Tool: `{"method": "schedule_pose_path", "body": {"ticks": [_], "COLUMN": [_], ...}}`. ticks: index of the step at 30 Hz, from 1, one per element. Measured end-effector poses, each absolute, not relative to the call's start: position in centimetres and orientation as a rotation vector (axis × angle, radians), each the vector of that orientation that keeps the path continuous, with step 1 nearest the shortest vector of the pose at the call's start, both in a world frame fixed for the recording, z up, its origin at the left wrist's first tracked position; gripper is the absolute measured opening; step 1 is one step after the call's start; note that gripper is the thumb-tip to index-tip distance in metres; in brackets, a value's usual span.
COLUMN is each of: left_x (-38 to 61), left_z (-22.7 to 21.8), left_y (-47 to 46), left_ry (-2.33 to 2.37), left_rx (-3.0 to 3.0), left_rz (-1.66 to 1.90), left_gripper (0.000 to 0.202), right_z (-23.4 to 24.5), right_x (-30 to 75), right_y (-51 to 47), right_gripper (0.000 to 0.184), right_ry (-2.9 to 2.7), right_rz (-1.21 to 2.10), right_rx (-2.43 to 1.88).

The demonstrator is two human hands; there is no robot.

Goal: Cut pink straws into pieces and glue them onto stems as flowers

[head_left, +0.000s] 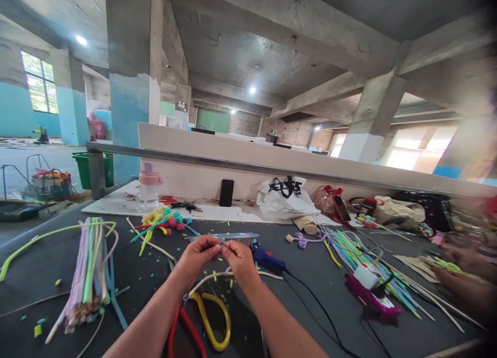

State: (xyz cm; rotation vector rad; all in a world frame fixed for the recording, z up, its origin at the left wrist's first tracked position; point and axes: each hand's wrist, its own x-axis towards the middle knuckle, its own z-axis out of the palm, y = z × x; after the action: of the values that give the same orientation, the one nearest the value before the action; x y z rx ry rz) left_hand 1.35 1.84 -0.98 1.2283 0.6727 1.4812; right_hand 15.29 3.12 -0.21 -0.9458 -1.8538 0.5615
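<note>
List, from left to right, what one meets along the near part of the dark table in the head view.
Bundle of pastel sticks → left hand → right hand → blue glue gun → magenta glue gun → co-worker's hand.

Both bare forearms [155,316] rise from the lower edge and converge toward the middle. The left hand [197,255] and right hand [239,258] meet with knuckles up and wrists bent slightly inward. Each hand's thumb and forefinger are pinched closed, and the fingers [217,247] of the two hands touch tip to tip. The remaining fingers curl loosely under the palms.
</note>
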Motion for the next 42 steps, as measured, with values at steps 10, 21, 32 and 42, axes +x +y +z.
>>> {"method": "schedule_pose_path", "body": {"ticks": [10, 21, 32, 42], "left_x": [1.8, 3.0, 2.1, 2.4], "left_z": [-1.4, -1.5, -0.9, -1.0], "left_y": [1.9, 1.5, 1.3, 1.3], "left_ry": [0.675, 0.686, 0.717, 0.892], "left_rx": [1.154, 0.919, 1.061, 1.173], "left_rz": [1.496, 1.502, 1.472, 1.547], "left_gripper": [0.015, 0.025, 0.022, 0.024], "right_z": [-0.2, -0.1, 0.2, 0.1], "right_x": [15.6, 16.0, 16.7, 16.5], "right_y": [3.0, 2.7, 2.9, 2.6], "right_gripper": [0.027, 0.027, 0.021, 0.027], "right_ry": [-1.874, -2.058, -2.149, -2.215], "right_rz": [0.568, 0.189, -0.021, -0.118], "right_rx": [-0.922, -0.869, -0.923, -0.963]}}
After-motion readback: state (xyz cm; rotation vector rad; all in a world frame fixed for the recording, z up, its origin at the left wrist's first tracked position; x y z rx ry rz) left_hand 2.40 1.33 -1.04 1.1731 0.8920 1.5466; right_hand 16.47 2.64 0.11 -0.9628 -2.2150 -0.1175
